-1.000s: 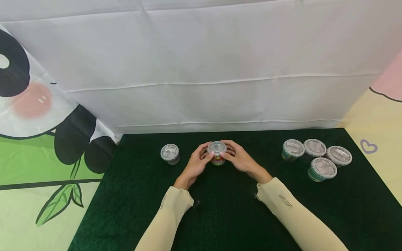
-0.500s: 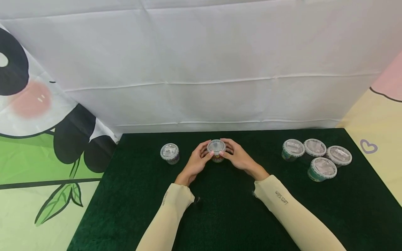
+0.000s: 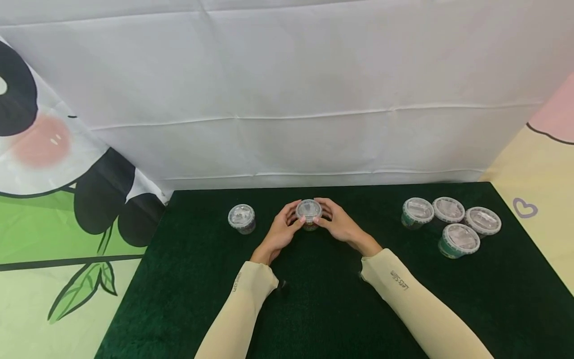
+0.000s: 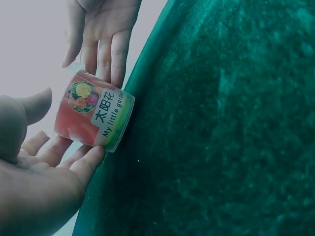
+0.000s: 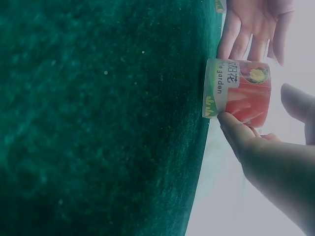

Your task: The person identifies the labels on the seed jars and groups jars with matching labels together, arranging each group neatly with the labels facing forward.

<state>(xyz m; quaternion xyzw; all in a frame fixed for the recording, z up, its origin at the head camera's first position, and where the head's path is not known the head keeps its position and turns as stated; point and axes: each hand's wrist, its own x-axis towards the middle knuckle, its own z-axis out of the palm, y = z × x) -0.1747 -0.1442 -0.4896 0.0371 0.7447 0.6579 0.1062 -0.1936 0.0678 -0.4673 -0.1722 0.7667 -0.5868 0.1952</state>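
A lidded plastic cup (image 3: 309, 211) with a red and green "My little garden" label (image 4: 109, 114) stands upright at the middle of the green cloth's far part. Around its left side my left hand (image 3: 283, 227) holds it, thumb near the lid's front rim and fingers along the side. My right hand (image 3: 342, 226) holds the opposite side in the same way. Both wrist views show fingertips against the cup wall, and the base seems to meet the cloth. A second lidded cup (image 3: 242, 219) stands to the left of my left hand.
Several more lidded cups with teal labels stand in a cluster at the right, the nearest cup (image 3: 459, 241) in front of the others. Dark green cloth (image 3: 314, 309) covers the table. Behind its far edge rises a white fabric backdrop (image 3: 287, 99).
The cup and both hands have moved slightly away from me. Less of the cup's red front shows in the head view now. The other cups have stayed in place.
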